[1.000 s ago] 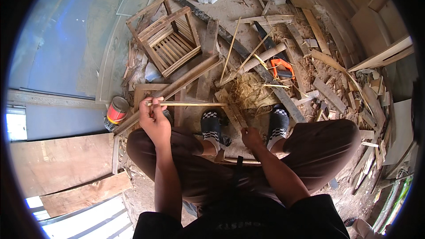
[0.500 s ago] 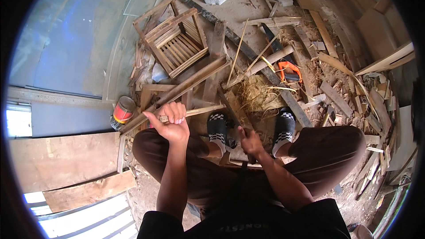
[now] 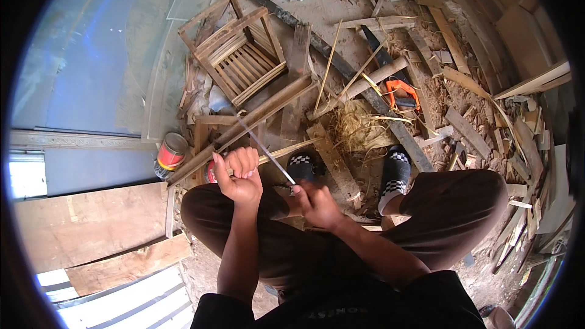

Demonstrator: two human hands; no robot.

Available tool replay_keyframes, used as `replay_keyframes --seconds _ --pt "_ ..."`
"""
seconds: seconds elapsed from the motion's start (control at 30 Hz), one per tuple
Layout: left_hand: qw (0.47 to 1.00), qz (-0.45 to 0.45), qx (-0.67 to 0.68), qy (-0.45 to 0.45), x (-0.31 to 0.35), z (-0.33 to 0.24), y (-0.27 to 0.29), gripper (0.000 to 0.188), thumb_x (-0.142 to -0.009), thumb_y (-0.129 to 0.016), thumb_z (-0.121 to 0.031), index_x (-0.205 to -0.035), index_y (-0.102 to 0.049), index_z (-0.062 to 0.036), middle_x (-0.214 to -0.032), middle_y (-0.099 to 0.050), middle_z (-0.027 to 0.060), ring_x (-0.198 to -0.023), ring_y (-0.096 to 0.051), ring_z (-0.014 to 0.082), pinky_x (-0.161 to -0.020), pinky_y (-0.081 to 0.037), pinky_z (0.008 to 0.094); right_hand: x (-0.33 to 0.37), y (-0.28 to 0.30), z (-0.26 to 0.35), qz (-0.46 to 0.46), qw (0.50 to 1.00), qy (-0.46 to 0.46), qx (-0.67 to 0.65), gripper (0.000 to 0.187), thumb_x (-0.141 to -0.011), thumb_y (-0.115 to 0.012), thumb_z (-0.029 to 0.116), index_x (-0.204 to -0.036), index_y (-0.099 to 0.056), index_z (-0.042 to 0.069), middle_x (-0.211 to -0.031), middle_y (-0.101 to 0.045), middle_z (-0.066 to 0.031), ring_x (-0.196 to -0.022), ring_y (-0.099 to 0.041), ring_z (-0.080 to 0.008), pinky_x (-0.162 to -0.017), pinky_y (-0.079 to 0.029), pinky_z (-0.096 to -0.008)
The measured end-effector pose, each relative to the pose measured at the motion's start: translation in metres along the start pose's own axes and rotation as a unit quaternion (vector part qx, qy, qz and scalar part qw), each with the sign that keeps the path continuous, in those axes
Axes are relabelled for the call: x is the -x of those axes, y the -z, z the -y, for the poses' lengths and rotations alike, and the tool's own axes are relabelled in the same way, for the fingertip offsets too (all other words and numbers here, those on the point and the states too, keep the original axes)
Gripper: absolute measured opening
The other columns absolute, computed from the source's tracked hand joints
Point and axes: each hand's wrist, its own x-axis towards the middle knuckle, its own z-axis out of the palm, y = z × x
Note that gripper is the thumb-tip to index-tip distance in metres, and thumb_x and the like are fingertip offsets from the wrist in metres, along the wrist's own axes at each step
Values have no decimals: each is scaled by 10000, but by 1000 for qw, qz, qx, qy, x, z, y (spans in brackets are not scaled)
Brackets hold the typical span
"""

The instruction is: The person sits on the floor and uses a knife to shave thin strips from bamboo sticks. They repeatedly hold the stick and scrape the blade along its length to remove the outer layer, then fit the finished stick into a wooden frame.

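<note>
Clasping | left grip (image 3: 242, 178): curled round pale strip (image 3: 300, 145) | right grip (image 3: 319, 206): wrapped round knife (image 3: 262, 146)

Base of blade (image 3: 265, 149) hidden in right grip (image 3: 318, 206); strip (image 3: 291, 149) partly hidden by left grip (image 3: 241, 175).

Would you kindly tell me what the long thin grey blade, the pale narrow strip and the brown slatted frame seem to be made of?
Long grey blade: probably bare metal, judging by its bright sheen.
Pale narrow strip: perhaps bamboo or wood, unfinished; its straw colour leaves both open.
Brown slatted frame: apparently wood, unpainted, going by its uneven brown rails.
</note>
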Motion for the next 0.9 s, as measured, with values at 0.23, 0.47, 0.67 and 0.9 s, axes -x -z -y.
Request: replay_keyframes --seconds 0.23,0.47,0.67,0.9 --pt "996 -81 9 -23 -9 1 0 556 -1112 -306 -350 -593 -300 -151 -537 -284 -21 -515 -261 118 -546 -250 290 3 -18 -31 -27 993 10 116 202 -1019 -512 222 -1031 -560 26 -733 -643 -270 -713 -625 -513 -623 -509 -577" --pt "963 -67 -223 -138 -10 11 -14 527 -1107 -278 -309 -611 -313 -133 -608 -327 24 -658 -357 176 -728 -349 349 1 -11 3 -46 992 -23 116 250 -1026 -509 259 -998 -574 19 -703 -636 -279 -668 -624 -514 -600 -512 -585" --pt "949 -130 -250 -142 -16 19 -32 496 -1086 -327 -298 -627 -311 -109 -805 -437 95 -896 -445 232 -910 -350 373 -4 0 19 -36 993 -56 100 291 -1049 -473 286 -1057 -570 11 -712 -629 -293 -722 -616 -534 -642 -492 -607" --pt "926 -148 -299 -179 -21 27 -44 512 -1077 -344 -300 -618 -293 -78 -832 -453 131 -892 -456 230 -876 -341 361 -14 15 13 -28 986 -90 139 285 -1046 -481 284 -1043 -577 16 -697 -624 -297 -720 -621 -530 -631 -494 -596"
